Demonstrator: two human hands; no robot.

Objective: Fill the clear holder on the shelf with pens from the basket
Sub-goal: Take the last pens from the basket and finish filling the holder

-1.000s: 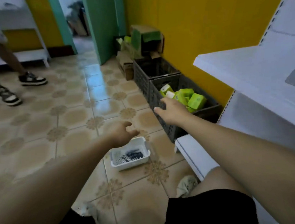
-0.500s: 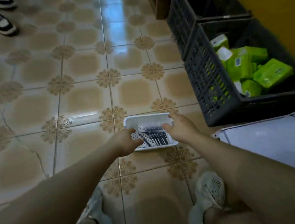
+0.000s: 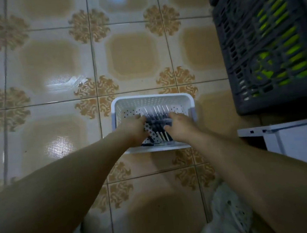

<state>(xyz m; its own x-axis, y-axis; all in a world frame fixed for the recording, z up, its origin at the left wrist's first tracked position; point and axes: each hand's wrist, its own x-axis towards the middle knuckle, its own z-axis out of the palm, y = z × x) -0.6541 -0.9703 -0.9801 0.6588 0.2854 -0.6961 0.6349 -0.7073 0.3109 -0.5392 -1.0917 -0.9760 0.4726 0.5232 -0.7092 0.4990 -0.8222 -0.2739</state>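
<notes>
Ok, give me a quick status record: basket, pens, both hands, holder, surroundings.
basket: white, perforated, on the tiled floor
pens: bunched on the basket bottom
left hand: inside basket, at the bunch's left side; grip unclear
right hand: inside basket, at the bunch's right side; grip unclear
clear holder: not in view
nearby: dark crate with green packs, upper right; white shelf edge, right

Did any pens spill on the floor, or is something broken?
Nothing stands out. The pens lie inside the white basket, none on the tiles, with the left hand and right hand among them.
</notes>
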